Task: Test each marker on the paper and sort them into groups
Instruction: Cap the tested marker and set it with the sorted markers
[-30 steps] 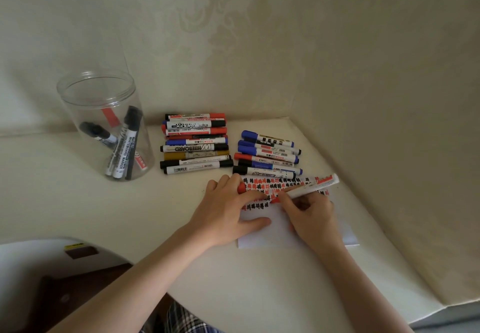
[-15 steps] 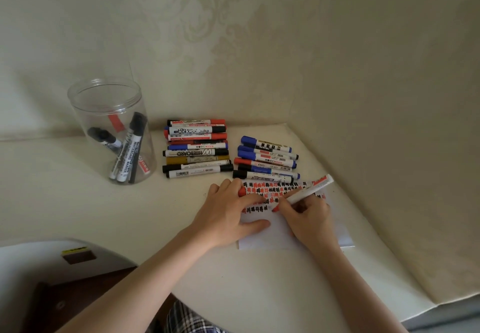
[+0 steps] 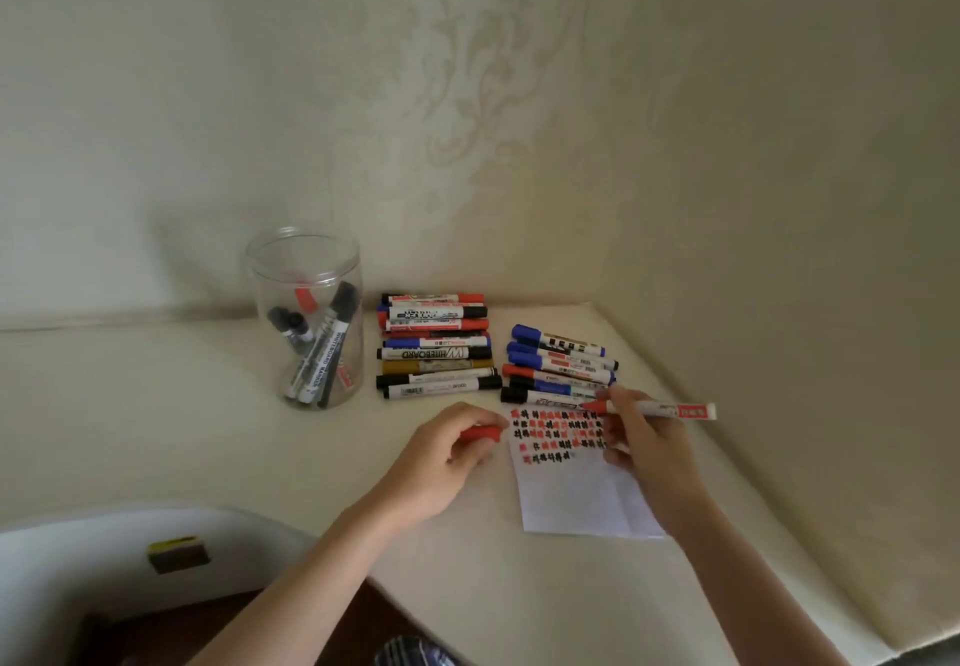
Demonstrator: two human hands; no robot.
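Observation:
My right hand (image 3: 641, 450) grips an uncapped red marker (image 3: 665, 410), held level above the top edge of the white paper (image 3: 576, 494). The paper carries rows of red and black test marks. My left hand (image 3: 441, 463) holds the red cap (image 3: 480, 433) just left of the paper. Behind the paper lies one group of several markers (image 3: 561, 364) with blue, red and black caps. A second, larger group of markers (image 3: 436, 348) lies to its left. A clear jar (image 3: 306, 312) holds several more markers.
The cream table (image 3: 156, 431) meets patterned walls behind and on the right, forming a corner. The table's curved front edge runs at lower left, with a white chair part (image 3: 104, 551) below it.
My right hand lifted the red marker off the paper and swung it level. My left hand left the paper and moved left, now holding the red cap. The view shifted.

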